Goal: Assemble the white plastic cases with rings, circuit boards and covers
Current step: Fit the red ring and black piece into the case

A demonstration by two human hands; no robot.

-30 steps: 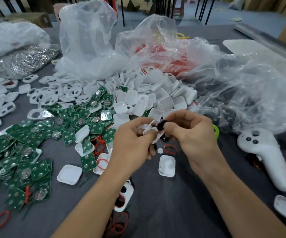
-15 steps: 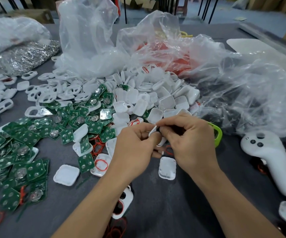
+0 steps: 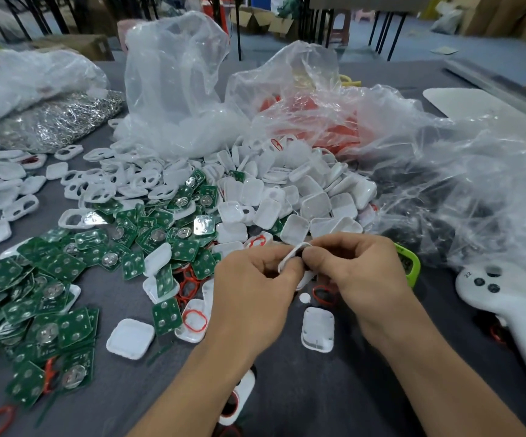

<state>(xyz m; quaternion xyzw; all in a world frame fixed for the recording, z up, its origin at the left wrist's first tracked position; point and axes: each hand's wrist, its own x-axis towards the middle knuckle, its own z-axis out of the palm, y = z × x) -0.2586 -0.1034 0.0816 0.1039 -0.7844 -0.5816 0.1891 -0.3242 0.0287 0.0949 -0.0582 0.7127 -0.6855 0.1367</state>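
Note:
My left hand [image 3: 252, 291] and my right hand [image 3: 362, 272] meet over the table's middle, both pinching one white plastic case [image 3: 291, 257] between fingertips; a dark part inside it is mostly hidden by my fingers. Below them lie a white cover [image 3: 317, 329], a small white disc [image 3: 304, 298] and a red ring [image 3: 323, 293]. Another case holding a red ring [image 3: 194, 320] sits left of my left wrist. Green circuit boards [image 3: 66, 298] spread across the left. A heap of white cases [image 3: 302, 190] rises behind my hands.
Clear plastic bags [image 3: 176, 89] with red rings inside stand at the back and right. A white handheld controller [image 3: 507, 313] lies at right, a green frame [image 3: 409, 263] beside my right hand. White ring-shaped covers [image 3: 104, 184] and a silver parts bag [image 3: 59, 121] sit far left.
Both hands have closed in on the white case; the dark part seen between my fingers a second ago is now almost covered. The hands stay over the same spot.

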